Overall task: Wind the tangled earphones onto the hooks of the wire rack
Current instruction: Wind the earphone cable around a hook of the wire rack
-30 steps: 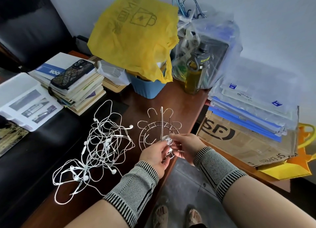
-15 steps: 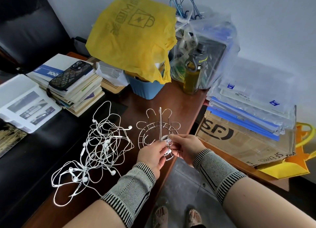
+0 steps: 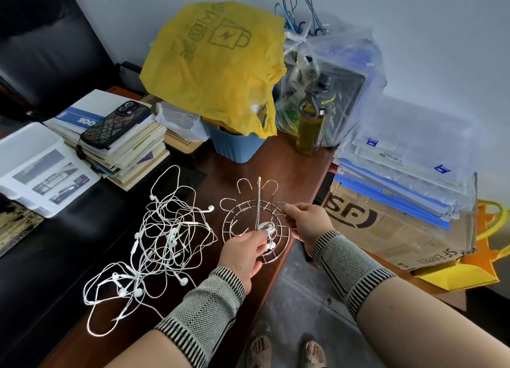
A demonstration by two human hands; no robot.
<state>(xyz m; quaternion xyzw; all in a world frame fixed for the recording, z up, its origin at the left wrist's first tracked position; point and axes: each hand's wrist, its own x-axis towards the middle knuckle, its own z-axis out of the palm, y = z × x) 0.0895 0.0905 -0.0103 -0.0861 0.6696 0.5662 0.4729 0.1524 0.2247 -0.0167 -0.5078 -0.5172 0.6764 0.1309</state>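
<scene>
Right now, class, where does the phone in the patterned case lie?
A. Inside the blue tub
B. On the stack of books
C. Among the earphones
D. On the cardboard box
B: the phone lies flat on top of the stack of books, left of the blue tub.

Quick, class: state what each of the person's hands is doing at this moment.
Left hand: closed, pinching an earbud and cable end at the wire rack.
Right hand: closed, fingers pinching the rack's rim.
</scene>
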